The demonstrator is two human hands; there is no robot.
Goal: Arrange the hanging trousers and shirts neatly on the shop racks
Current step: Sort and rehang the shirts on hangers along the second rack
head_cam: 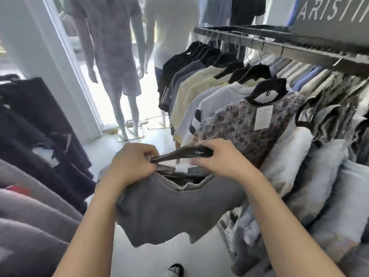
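Note:
I hold a grey T-shirt (pixel 169 208) in front of me over the aisle, off the rack. A black hanger (pixel 183 153) sits at its neck opening, with a white label below it. My left hand (pixel 132 163) grips the left end of the hanger together with the shirt's collar. My right hand (pixel 221 158) clasps the hanger's right end. To the right runs a dark rail (pixel 279 46) with several shirts on black hangers; closest is a patterned shirt (pixel 245 132) with a white tag.
Dark and grey garments (pixel 40 156) hang on a rack at my left. Two dressed mannequins (pixel 117 62) stand by the bright entrance ahead. A pale floor aisle (pixel 155 140) runs between the racks. My sandalled foot (pixel 175 270) shows at the bottom.

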